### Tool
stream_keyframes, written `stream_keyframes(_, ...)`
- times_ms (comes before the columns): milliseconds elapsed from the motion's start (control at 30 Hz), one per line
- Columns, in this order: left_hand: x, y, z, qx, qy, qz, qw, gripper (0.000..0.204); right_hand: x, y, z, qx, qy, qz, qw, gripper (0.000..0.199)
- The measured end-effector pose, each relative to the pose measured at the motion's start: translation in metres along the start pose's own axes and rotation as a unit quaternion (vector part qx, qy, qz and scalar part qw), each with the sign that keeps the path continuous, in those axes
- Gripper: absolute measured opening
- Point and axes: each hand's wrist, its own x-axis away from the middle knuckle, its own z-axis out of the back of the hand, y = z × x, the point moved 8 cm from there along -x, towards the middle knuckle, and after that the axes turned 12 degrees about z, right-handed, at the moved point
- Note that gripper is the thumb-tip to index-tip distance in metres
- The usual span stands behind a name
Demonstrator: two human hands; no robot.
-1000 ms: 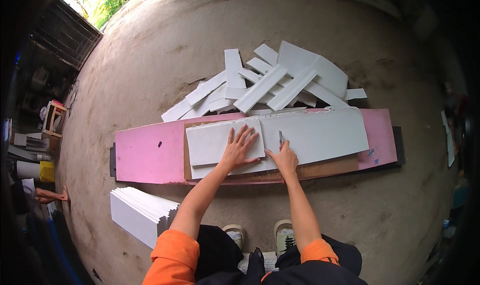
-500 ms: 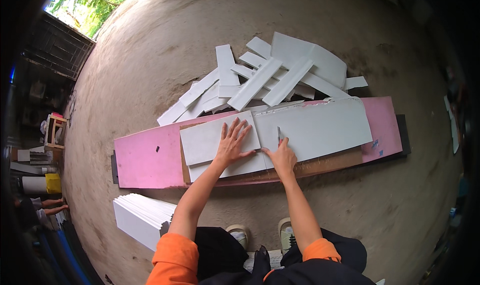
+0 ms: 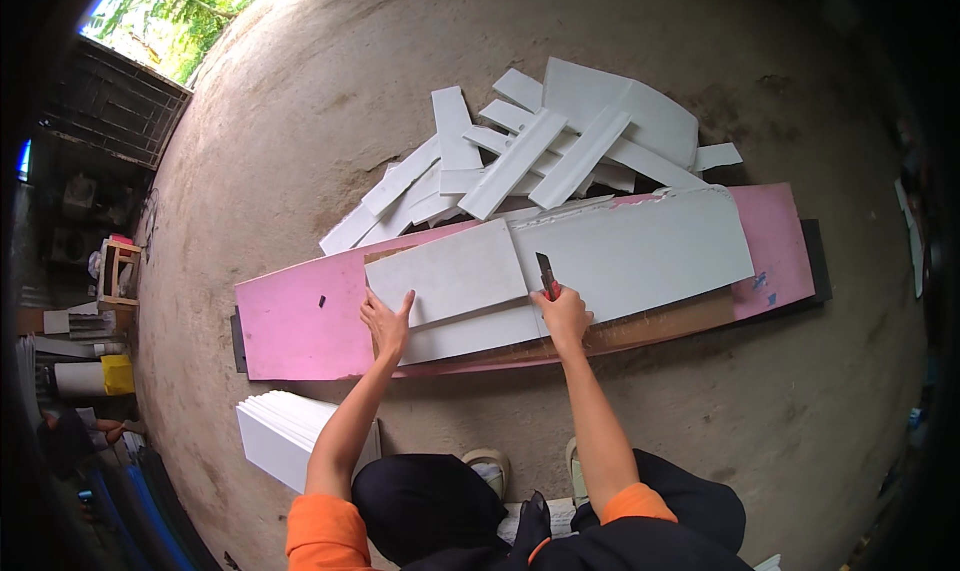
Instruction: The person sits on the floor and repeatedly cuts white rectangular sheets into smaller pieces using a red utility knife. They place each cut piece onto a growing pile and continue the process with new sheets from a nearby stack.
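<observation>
A smaller white panel point(image 3: 450, 271) lies on top of a larger white sheet point(image 3: 640, 251), near its left end. My left hand point(image 3: 386, 323) is at the small panel's lower left corner, with fingers along the left edge and thumb over the near side. In my right hand point(image 3: 566, 316) is a box cutter point(image 3: 547, 277) with a red and black body, pointing away from me. That hand is just right of the small panel, low over the larger sheet. My palm hides part of the cutter's handle.
Under the sheets lies a long pink board point(image 3: 300, 321) with a brown strip point(image 3: 660, 316). Beyond it is a heap of white offcuts point(image 3: 510, 166). A stack of white panels point(image 3: 290, 431) stands near my left leg. A wooden stool point(image 3: 120, 271) is far left on the concrete floor point(image 3: 800, 391).
My left hand has moved from lying flat on the small panel to its lower left corner. My right hand has shifted slightly; the cutter now shows more of its red and black body.
</observation>
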Motion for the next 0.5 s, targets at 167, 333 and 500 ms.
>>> stream_keyframes(167, -0.002, -0.001, -0.004, 0.022, -0.023, 0.005, 0.999, 0.092, -0.002, 0.000, -0.003, -0.020, -0.014, -0.013, 1.000, 0.024)
stream_keyframes(333, 0.001, 0.004, 0.000, 0.019, -0.014, -0.014, 1.000, 0.091, 0.004, -0.006, -0.002, -0.003, 0.012, 0.003, 1.000, 0.023)
stream_keyframes(500, 0.002, 0.007, 0.001, 0.018, -0.016, -0.012, 1.000, 0.091, 0.005, -0.006, -0.003, -0.009, 0.027, 0.003, 1.000, 0.023)
